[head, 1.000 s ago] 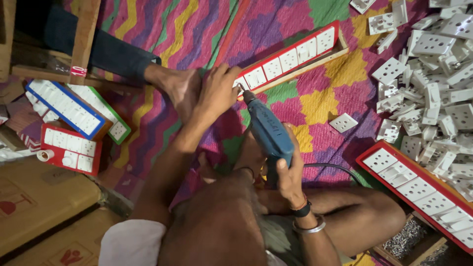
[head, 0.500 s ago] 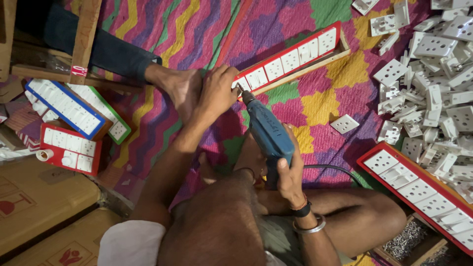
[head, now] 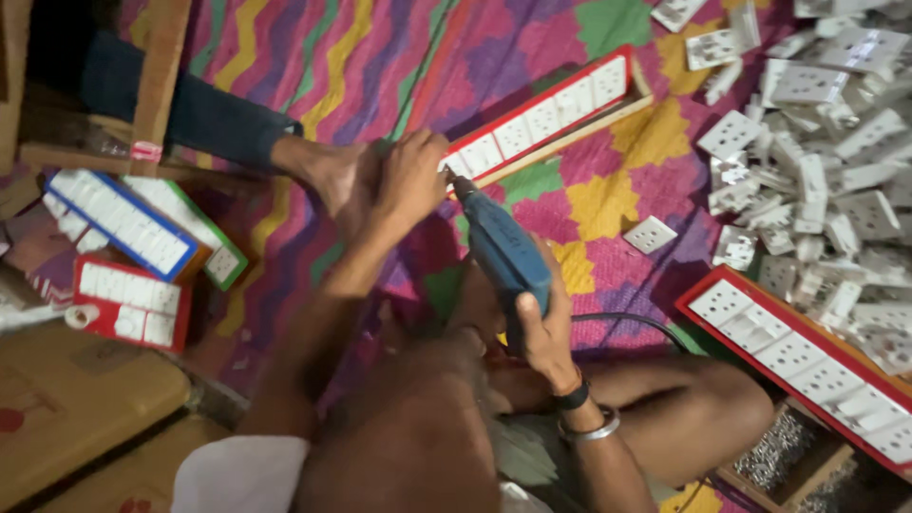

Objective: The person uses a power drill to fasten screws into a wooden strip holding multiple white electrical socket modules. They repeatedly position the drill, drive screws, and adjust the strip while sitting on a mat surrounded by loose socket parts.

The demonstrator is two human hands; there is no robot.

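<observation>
Barely shifted from a moment ago: left hand [head: 404,180] clenched on the near end of the red-framed switch board [head: 541,119], right hand [head: 549,328] still grasping the blue electric screwdriver [head: 503,252], tip pressed just beside the left fingertips.

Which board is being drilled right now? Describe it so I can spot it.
On the zigzag cloth, look at the top centre. The red-edged switch board lies slanted there, its near end under the left hand, where the blue drill tip meets it. Unlike the other red board at lower right, it is being held.
</observation>
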